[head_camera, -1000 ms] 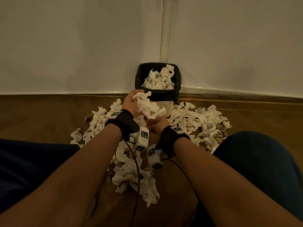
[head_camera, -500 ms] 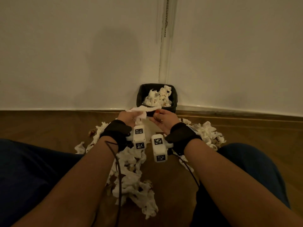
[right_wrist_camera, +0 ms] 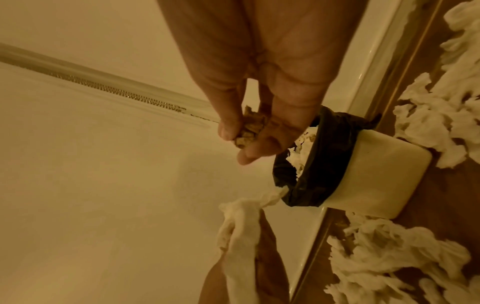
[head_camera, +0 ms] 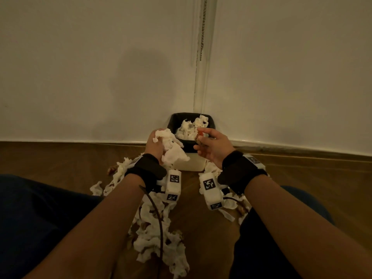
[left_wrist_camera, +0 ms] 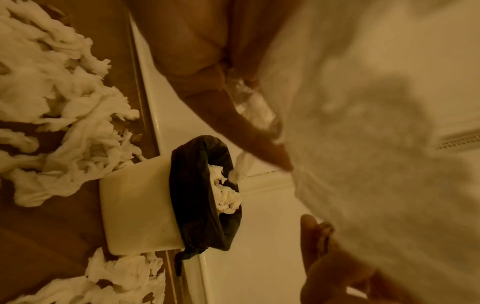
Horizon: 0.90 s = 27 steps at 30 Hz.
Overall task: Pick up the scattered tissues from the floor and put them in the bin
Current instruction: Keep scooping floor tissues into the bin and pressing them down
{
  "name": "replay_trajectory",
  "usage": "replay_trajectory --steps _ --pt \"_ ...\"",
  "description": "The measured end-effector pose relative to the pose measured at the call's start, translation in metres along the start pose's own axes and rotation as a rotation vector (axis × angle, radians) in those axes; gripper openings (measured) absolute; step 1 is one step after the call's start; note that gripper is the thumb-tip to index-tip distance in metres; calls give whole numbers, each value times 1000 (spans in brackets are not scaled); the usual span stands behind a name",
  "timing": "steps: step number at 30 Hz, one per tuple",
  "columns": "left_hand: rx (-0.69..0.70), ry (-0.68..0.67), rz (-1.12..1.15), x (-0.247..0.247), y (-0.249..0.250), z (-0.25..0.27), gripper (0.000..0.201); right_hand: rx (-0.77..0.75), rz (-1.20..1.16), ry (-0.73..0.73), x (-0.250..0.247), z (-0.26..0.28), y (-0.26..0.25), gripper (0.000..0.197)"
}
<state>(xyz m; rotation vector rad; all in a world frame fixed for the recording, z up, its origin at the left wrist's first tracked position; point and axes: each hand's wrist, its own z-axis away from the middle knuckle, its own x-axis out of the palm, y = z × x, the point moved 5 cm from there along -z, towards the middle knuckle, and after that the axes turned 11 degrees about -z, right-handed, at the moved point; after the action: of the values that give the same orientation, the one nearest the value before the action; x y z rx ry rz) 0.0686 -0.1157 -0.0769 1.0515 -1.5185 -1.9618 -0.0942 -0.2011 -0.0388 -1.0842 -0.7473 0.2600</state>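
Note:
A cream bin [head_camera: 190, 165] with a black liner [head_camera: 188, 144] stands in the wall corner, holding white tissues [head_camera: 190, 127]. My left hand [head_camera: 159, 141] grips a crumpled white tissue wad [head_camera: 172, 151] at the bin's left rim; in the left wrist view that tissue wad [left_wrist_camera: 363, 144] fills the right side, blurred. My right hand [head_camera: 198, 140] hovers over the bin's right rim and pinches a small brown crumpled scrap [right_wrist_camera: 250, 131] between thumb and fingers. In the right wrist view the bin [right_wrist_camera: 376, 174] lies just beyond my fingertips [right_wrist_camera: 246, 158].
Scattered tissues [head_camera: 157, 228] trail across the wooden floor between my knees, with more to the right [head_camera: 227, 202] and left [head_camera: 120, 172] of the bin. White walls meet behind the bin. My dark-clothed legs [head_camera: 40, 218] flank the pile.
My hands have come apart and risen to the bin's rim. The left keeps the tissue wad; the right now holds only a small brown scrap over the bin.

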Motion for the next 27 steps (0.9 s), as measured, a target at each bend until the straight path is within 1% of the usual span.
replay_trajectory --steps 1,2,5,7,9,11,12,13,15,16,17,19,20,23,25,27 --pt "39 -5 -8 1 4 -1 32 -23 -8 4 0 0 -1 27" --pt "49 -3 -6 1 8 -1 29 -40 -27 3 0 0 -2 27" --pt "-9 -28 152 3 16 2 32 -62 -135 -15 1 0 -9 25" --pt "-54 -91 245 8 20 5 39 -69 -221 -29 2 0 -15 26" --pt "-62 -174 341 12 27 9 55 -80 -275 -33 1 0 -23 28" --pt "-43 -206 276 15 29 8 64 -90 -306 -17 -3 0 -27 31" --pt "-28 -205 209 15 29 7 62 -91 -316 -10 -5 0 -28 31" --pt "-5 -198 155 16 28 5 56 -91 -322 -7 -6 0 -29 32" --pt "16 -162 77 16 26 8 37 -94 -328 0 -6 -1 -29 34" --pt "12 -135 42 15 25 10 32 -100 -331 4 -6 -2 -29 35" --pt "2 -111 26 15 23 10 32 -105 -331 7 -6 -2 -30 36" --pt "-23 -65 80 14 16 9 36 -80 -308 -19 -3 -7 -28 37" --pt "-32 -68 120 15 17 10 37 -85 -312 -14 -4 -6 -28 36" --pt "-65 -23 199 15 16 11 38 -107 -323 -5 -4 -4 -31 29" --pt "-45 -25 195 16 19 13 30 -114 -308 -9 -5 -5 -31 25" --pt "-1 -58 215 16 24 14 20 -116 -284 -13 -4 -5 -30 23"
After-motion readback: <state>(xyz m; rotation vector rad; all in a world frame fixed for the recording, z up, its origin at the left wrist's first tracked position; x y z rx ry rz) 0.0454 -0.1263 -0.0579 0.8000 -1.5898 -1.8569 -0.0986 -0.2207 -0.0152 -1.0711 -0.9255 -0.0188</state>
